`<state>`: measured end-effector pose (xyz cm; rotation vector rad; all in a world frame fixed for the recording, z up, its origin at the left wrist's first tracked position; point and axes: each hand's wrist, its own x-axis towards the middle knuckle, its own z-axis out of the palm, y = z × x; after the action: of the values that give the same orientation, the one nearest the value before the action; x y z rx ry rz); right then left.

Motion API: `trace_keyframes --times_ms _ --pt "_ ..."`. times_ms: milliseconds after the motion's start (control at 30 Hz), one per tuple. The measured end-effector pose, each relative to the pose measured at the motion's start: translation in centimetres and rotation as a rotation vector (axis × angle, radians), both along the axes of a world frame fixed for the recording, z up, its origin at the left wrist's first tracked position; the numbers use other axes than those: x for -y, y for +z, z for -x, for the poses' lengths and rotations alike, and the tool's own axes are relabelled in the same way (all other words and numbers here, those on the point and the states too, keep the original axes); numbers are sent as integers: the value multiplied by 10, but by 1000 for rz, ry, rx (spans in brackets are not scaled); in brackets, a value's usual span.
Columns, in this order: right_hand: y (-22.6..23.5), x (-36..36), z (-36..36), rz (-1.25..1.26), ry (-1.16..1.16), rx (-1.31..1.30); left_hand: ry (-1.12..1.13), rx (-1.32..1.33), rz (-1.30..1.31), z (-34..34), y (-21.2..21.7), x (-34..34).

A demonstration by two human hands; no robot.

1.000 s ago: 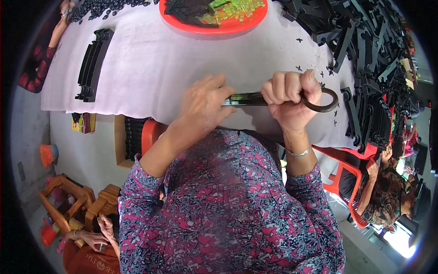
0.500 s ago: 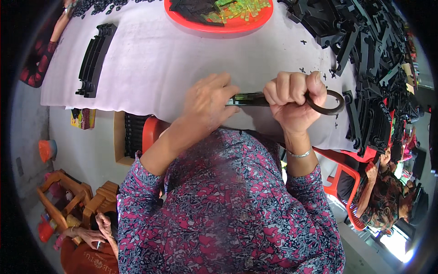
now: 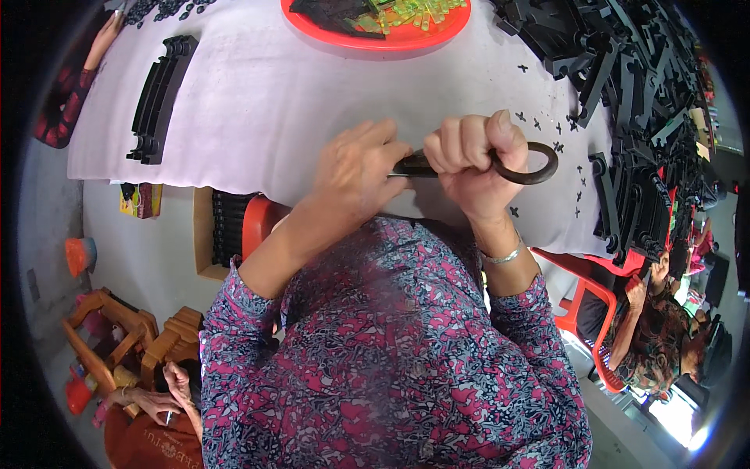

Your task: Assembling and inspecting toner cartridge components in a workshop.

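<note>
My right hand is closed in a fist around a dark tool with a large ring handle, which looks like scissors. The ring sticks out to the right of the fist, beside the raised thumb. A short dark length spans the gap between my hands. My left hand bends its fingers and thumb about the left end of this length. What the left fingertips pinch is mostly hidden. Both hands are above the near edge of the pale tablecloth.
A red tray with black strips and yellow-green clear pieces lies at the far middle. One long black part lies left. Black parts are heaped right, near small cross-shaped pieces. A co-worker's hand shows far left.
My right hand has moved left with the ring-handled tool, closer to my left hand, and the dark length showing between them is shorter. The left hand stays nearly in place.
</note>
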<state>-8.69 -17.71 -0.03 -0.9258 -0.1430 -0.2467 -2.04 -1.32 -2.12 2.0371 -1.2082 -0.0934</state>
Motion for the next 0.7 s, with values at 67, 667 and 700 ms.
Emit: trace_keyframes --times_ms 67,667,700 --pt "1 5 0 -98 56 59 -1 -5 3 0 2 0" --pt "4 87 5 728 -464 -708 -11 15 -42 0 3 -2" --pt "-4 91 4 878 -516 -640 -24 16 -39 -1 0 -2"
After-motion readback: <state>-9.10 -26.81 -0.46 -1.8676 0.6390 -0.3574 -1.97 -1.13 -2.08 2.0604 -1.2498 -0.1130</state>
